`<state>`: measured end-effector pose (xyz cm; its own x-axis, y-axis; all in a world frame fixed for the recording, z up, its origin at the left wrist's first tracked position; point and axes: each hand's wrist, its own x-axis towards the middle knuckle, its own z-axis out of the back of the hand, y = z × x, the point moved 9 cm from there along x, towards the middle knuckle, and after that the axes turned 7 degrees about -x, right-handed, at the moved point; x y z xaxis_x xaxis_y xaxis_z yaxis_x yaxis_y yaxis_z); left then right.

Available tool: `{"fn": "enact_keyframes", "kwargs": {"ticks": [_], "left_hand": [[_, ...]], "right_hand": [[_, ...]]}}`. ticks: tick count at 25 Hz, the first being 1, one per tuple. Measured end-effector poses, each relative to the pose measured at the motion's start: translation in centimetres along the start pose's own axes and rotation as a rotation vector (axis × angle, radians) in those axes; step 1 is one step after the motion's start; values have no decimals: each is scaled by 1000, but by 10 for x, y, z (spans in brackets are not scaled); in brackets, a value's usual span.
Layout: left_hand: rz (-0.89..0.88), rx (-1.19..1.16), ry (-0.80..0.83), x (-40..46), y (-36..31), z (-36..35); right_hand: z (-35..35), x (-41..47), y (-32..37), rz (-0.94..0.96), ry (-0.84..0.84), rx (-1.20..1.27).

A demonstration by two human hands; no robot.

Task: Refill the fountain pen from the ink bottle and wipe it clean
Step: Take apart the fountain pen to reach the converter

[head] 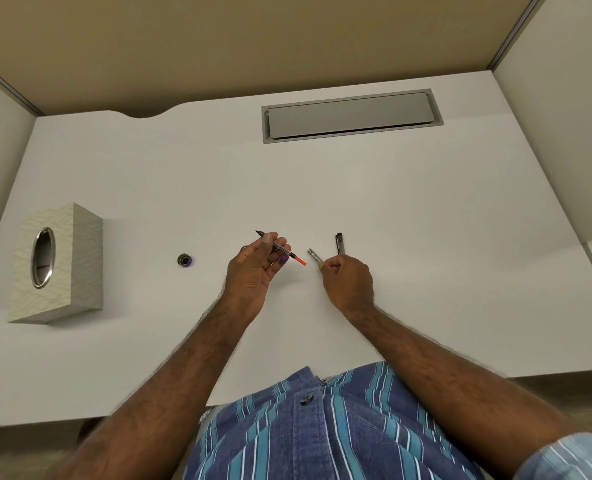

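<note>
While both forearms reach out from the near edge over the white tabletop point(391, 202), a patterned tissue box point(61, 265) with an oval metal-rimmed opening stands close to the left edge. Further right, near the middle of the surface, sits the small ink bottle point(184, 260), open-topped as far as can be told, with purple showing at its mouth; it stands apart from both hands. Next comes the left hand point(253, 271), palm turned up, its grip pinching the pen's inner section point(276, 246) between thumb and fingertips: a slim clear tube with a dark nib pointing toward the far left and an orange end pointing right. One fingertip of that hand shows a purple stain. Just beyond the orange end, the right hand point(348, 280) is clenched around the silver barrel point(314, 255), whose open end sticks out toward the left hand without touching the orange tip. Just past the right hand's knuckles, a dark pen cap point(339, 243) lies on the surface. Toward the far edge, a grey recessed cable hatch point(350, 116) is set into the board.
</note>
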<state>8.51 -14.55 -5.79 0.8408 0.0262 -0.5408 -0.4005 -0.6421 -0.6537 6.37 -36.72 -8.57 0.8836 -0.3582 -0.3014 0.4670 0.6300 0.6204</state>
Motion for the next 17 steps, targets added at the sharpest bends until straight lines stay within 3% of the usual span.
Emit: {"fn": "enact_keyframes", "kwargs": {"ticks": [5,17], "left_hand": [[-2,3,-12,-1,-1,6],[-2,-10,-37,-3,-8,12]], "right_hand": [[-7,5,23,90,-20,-216],[-4,10,17,22,-40,-110]]}}
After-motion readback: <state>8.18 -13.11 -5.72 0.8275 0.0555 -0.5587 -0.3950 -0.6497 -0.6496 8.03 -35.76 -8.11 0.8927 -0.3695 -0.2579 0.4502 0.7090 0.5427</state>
